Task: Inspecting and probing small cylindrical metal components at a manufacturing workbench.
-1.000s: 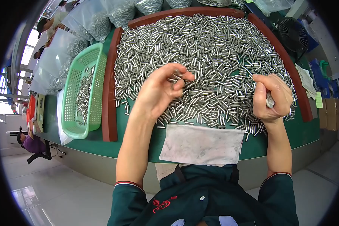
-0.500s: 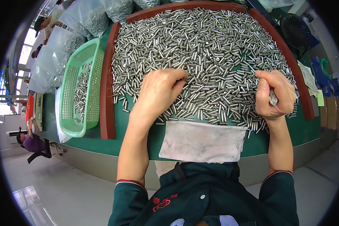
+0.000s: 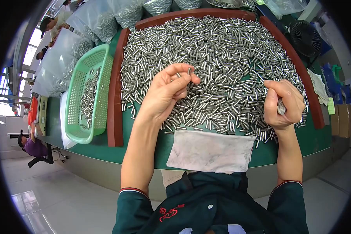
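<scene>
Metal pins [image 3: 206,46] spread over the green table [image 3: 97,150] between red-brown strips [image 3: 115,117], a stained pale cloth [image 3: 210,152] at its near edge. Above them, the left hand [image 3: 165,89] has its fingers clamped on a single pin [image 3: 189,71]; the right hand [image 3: 286,101] curls its fingers around something greyish [image 3: 281,107]. Leftward, beyond a green basket [image 3: 68,124], a person in purple [image 3: 33,147] sits over glossy floor [image 3: 23,175].

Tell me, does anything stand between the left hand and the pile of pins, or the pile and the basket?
Nothing visible separates the left hand from the pile. Between pile and basket, along the basket's right side, stands a red bar.
</scene>
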A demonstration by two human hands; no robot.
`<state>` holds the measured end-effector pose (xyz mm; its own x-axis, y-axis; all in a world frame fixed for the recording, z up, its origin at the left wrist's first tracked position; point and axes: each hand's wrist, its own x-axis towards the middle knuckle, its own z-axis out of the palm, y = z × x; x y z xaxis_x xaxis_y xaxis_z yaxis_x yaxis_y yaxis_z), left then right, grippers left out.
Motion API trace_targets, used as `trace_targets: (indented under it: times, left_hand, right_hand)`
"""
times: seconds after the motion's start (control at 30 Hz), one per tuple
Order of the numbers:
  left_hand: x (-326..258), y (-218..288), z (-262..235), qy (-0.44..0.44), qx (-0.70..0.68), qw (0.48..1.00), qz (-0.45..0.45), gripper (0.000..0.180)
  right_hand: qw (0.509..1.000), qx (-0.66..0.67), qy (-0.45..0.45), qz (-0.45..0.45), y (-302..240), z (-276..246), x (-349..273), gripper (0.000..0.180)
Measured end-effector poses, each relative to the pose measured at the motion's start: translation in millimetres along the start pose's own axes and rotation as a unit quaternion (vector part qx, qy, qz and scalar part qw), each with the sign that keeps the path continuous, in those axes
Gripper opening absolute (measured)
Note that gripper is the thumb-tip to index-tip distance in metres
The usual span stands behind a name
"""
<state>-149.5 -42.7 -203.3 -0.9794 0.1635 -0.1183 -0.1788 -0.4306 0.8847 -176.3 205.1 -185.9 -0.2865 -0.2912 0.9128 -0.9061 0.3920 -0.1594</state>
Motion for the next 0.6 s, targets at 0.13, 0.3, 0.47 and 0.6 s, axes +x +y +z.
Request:
trace_targets:
  times: [0.13, 0.3, 0.47, 0.6]
  left_hand:
    - [0.6, -1.7, -0.7, -0.009, 0.017, 1.000, -0.005, 0.016]
    - [-0.4, -0.5, 1.2, -0.009, 0.017, 1.000, -0.016, 0.015]
    - [-1.1, 2.1, 1.6, -0.002, -0.034, 0.999, -0.038, 0.013]
    - [-2.8, 6.5, -3.7, 0.014, -0.031, 0.999, -0.030, 0.015]
  right_hand:
    - [1.000, -0.001, 0.003, -0.001, 0.1, -0.1, 0.2, 0.019]
    - [1.000, -0.003, 0.000, 0.002, -1.0, -0.5, 0.8, 0.019]
    - [1.000, -0.004, 0.000, 0.003, -1.0, 0.4, -0.1, 0.019]
    - [1.000, -0.001, 0.004, 0.010, -1.7, 1.0, -0.2, 0.019]
